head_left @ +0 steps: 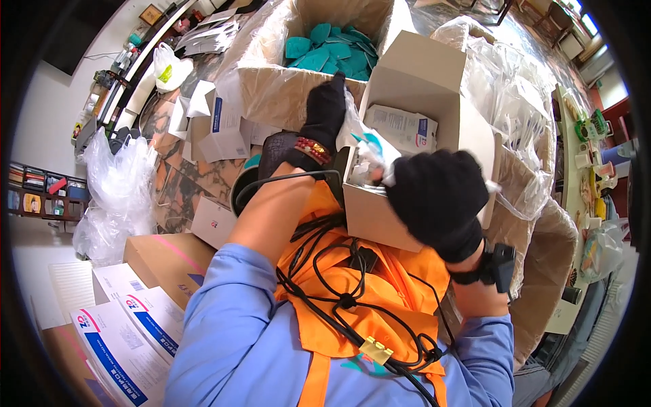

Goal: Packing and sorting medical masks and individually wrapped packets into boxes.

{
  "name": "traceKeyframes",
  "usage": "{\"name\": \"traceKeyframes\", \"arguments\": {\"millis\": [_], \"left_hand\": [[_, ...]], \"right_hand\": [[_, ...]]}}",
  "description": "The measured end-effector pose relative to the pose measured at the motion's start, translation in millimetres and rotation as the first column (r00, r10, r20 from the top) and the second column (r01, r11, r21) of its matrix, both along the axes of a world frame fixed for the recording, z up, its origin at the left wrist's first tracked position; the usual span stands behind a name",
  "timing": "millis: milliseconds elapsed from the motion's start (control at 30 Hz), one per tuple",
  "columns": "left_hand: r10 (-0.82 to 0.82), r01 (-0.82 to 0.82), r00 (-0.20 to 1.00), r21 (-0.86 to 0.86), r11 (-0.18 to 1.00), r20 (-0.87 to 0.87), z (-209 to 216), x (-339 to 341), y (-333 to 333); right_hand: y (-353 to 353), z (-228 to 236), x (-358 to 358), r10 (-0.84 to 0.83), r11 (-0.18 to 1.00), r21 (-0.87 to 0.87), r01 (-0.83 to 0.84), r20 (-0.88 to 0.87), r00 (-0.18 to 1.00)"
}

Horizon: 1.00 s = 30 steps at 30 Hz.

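Observation:
My right hand (437, 200), in a black glove, is closed on a crumpled clear plastic bag (369, 159) with a bit of teal showing in it. This sits over the near left edge of an open white cardboard box (380, 210). Inside the box lies a printed white packet (400, 129). My left hand (325, 112), also black-gloved, is drawn closed at the near edge of a large lined carton (271, 91). A strip of the plastic runs beside its fingers; what they grip is hidden. Flat teal pieces resembling folded face masks (332, 51) are heaped in that carton.
Printed white boxes (125, 346) and a brown carton (169, 261) stand at lower left. Clear plastic bags (115, 197) hang at left. Plastic-lined cartons (512, 115) line the right side. Flattened boxes (220, 129) lie on the floor. Black cords (346, 298) cross my orange apron (319, 325).

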<state>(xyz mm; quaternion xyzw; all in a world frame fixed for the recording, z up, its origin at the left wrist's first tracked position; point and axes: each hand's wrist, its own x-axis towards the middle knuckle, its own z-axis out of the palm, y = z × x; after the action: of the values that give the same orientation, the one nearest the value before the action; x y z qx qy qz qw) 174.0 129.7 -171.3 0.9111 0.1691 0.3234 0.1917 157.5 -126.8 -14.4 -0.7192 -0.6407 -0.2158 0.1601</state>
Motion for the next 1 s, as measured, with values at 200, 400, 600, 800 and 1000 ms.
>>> {"name": "traceKeyframes", "arguments": {"millis": [200,400,600,800,1000], "left_hand": [[0.075,-0.01,0.993,-0.55,0.835,0.096,48.4,-14.4,-17.2],[0.068,0.086,0.922,-0.373,0.924,0.382,63.2,-29.4,-34.0],[-0.326,0.373,0.904,-0.138,0.918,0.277,43.1,-35.6,-49.0],[-0.261,0.358,0.914,-0.316,0.879,0.309,22.9,-35.1,-64.3],[-0.218,0.347,0.925,-0.462,0.816,0.311,18.2,-29.6,-60.3]], "right_hand": [[8.7,-34.9,62.3,-0.177,0.96,0.239,0.149,0.099,0.979],[32.4,-116.7,51.9,-0.281,0.796,-0.604,0.025,-0.332,0.9],[17.5,-144.9,53.3,-0.151,0.832,-0.476,-0.286,-0.69,0.708],[53.4,-116.8,121.8,-0.333,0.844,-0.535,-0.017,-0.549,0.767],[64.1,-166.4,124.7,-0.385,0.779,-0.57,0.262,-0.104,0.917]]}}
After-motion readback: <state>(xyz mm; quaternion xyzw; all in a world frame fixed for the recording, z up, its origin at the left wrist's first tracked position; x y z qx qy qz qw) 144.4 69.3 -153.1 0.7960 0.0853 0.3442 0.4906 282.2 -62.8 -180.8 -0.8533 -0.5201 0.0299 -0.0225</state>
